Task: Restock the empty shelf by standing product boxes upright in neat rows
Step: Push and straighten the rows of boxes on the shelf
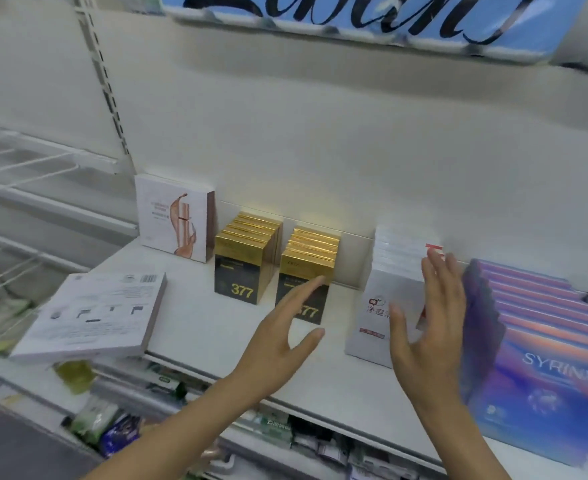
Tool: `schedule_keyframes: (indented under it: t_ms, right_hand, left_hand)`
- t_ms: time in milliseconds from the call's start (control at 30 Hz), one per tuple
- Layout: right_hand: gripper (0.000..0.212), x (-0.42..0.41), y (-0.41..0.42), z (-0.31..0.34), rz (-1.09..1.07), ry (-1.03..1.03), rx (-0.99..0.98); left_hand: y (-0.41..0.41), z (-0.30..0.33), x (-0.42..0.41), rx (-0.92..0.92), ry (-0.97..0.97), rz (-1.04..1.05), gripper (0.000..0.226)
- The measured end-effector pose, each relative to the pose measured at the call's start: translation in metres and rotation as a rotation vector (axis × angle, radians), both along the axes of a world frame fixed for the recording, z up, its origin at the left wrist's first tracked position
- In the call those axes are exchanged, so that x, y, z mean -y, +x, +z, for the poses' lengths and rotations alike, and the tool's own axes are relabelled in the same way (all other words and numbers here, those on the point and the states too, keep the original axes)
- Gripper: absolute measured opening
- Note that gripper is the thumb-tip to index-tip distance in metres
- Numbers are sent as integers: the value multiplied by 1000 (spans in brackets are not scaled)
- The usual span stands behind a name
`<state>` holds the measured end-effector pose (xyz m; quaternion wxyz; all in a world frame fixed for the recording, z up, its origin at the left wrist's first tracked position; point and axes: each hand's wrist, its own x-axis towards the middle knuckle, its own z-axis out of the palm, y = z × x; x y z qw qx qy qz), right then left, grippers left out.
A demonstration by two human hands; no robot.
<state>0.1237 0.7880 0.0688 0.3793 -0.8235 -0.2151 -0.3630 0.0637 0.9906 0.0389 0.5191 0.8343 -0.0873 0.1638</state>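
Note:
On the white shelf (199,327) stand two rows of black-and-gold boxes marked 377 (242,261), a row of white boxes with red print (386,285), and a row of purple SYRINX boxes (542,351). A white box with a tan figure (174,220) stands upright at the back left. A flat white box (91,317) lies tilted over the shelf's left front edge. My left hand (278,344) hovers open in front of the right 377 row. My right hand (427,323) is open, fingers spread, against the right side of the white row.
White wire shelves (25,174) stand to the left. Below the shelf edge, a lower tier holds several packets and bottles (112,424). A blue sign with black script (372,22) hangs overhead. The white back panel (320,150) closes the shelf behind the rows.

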Motion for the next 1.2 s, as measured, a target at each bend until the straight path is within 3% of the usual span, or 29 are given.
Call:
schedule_keyframes:
  t_ms: [133, 267, 333, 433, 567, 633, 733, 933, 1000, 1067, 1200]
  right_hand:
    - [47, -57, -14, -10, 273, -100, 62]
    - [42, -128, -22, -29, 591, -320, -116]
    - [42, -166, -25, -37, 689, -453, -220]
    - [52, -220, -30, -51, 766, -578, -361]
    - [74, -279, -36, -61, 851, -614, -500]
    - [85, -298, -39, -64, 885, -663, -533]
    - [90, -312, -45, -75, 849, -744, -490]
    - [66, -318, -52, -66, 751, -406, -497]
    - [49, -322, -48, -44, 689, -170, -557]
    - [37, -331, -38, -27, 594, 19, -603]
    - [39, -354, -17, -22, 440, 198, -644]
  left_hand:
    - [-40, 3, -73, 109, 71, 172, 48]
    - [-73, -3, -171, 150, 151, 413, 37]
    - [-88, -9, -221, 134, 211, 493, 48]
    - [-113, -20, -295, 1, 285, 553, 88]
    - [-137, -36, -376, -133, 452, 376, 109]
    - [-143, -45, -395, -207, 484, 227, 100]
    - [-141, -63, -403, -131, 535, 119, 83]
    - [-110, -54, -406, 208, 524, 195, 53]
    - [-94, -41, -399, 155, 236, 240, 47]
    - [-70, -23, -388, 59, -105, 272, 28]
    - [-12, -15, -376, 41, -295, 292, 18]
